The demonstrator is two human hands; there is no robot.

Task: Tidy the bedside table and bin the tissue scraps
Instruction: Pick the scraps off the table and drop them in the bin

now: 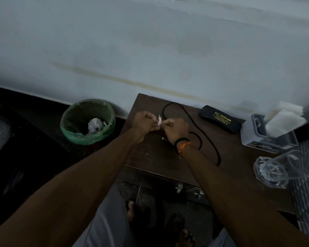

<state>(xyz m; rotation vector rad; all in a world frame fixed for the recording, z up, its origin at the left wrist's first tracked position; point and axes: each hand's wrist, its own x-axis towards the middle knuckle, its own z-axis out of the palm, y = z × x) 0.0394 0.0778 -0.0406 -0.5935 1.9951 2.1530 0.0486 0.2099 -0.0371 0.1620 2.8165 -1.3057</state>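
While both arms extend over the bench (169, 163), left hand (144, 124) and right hand (176, 130) fingertips jointly pinching one tissue scrap (159, 120), one bin (87, 121), one cable (200, 132).

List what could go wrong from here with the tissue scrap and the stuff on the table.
1. The tissue scrap is tiny and pinched between the left hand and right hand over the bedside table; the bin sits on the floor to the left, so it may fall short.
2. The black cable loops under the right wrist and could snag.
3. The plastic cup lies tipped at the table's right edge; a nudge may knock it off.
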